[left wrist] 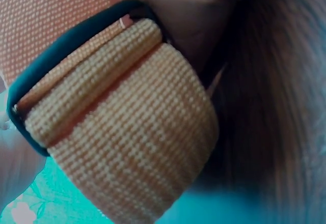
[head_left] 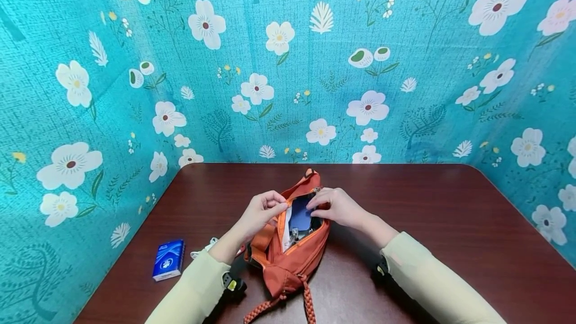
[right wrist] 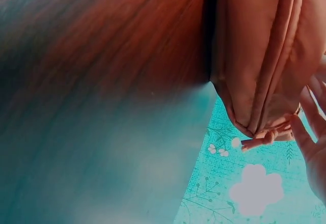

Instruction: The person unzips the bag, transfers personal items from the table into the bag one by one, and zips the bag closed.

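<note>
An orange-red waist bag [head_left: 299, 259] lies on the table with its zipped mouth spread apart, showing a pale lining. My left hand [head_left: 261, 210] pinches the left edge of that mouth between thumb and fingers. Inside the bag is a flat dark blue object with rounded corners [head_left: 300, 215]. My right hand [head_left: 335, 206] reaches in over the right edge, its loosely bent fingertips at the blue object's upper right side. A metal clip [head_left: 294, 235] shows below that object. The left wrist view shows an orange woven strap [left wrist: 137, 127] through a dark buckle [left wrist: 66, 56].
Left of the bag, a blue-and-white packet [head_left: 168, 260] lies on the dark brown table [head_left: 405, 264]. A white cord [head_left: 204, 248] is partly hidden behind the left forearm. Braided orange cords [head_left: 308, 301] trail toward the front. Flowered teal cloth [head_left: 279, 89] hangs behind and at the sides.
</note>
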A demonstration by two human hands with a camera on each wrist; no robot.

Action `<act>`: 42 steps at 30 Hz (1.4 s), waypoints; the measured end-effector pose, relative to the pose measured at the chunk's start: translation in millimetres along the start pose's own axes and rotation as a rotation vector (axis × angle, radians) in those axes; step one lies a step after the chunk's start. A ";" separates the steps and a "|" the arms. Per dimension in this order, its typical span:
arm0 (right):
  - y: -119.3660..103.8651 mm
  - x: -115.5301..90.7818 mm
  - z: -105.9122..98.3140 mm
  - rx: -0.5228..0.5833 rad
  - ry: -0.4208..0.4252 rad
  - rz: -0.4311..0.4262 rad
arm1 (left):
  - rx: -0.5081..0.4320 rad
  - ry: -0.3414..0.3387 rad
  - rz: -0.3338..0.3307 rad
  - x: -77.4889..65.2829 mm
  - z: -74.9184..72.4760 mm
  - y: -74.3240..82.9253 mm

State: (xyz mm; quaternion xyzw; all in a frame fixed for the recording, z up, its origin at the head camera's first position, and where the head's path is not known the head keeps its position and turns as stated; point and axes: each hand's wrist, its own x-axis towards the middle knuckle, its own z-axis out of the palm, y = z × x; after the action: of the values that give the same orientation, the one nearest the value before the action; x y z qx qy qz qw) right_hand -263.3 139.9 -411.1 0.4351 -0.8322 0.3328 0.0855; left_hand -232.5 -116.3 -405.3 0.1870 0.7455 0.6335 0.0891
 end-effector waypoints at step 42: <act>16.2 -8.2 -25.2 0.023 0.230 0.241 | -0.014 -0.035 -0.021 -4.1 1.4 16.3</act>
State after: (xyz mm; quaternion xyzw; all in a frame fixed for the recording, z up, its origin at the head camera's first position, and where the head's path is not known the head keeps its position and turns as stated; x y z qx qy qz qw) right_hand -274.7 167.6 -403.2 0.2920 -0.8593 0.3977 0.1348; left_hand -225.5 -114.6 -390.0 0.1896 0.7413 0.6344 0.1100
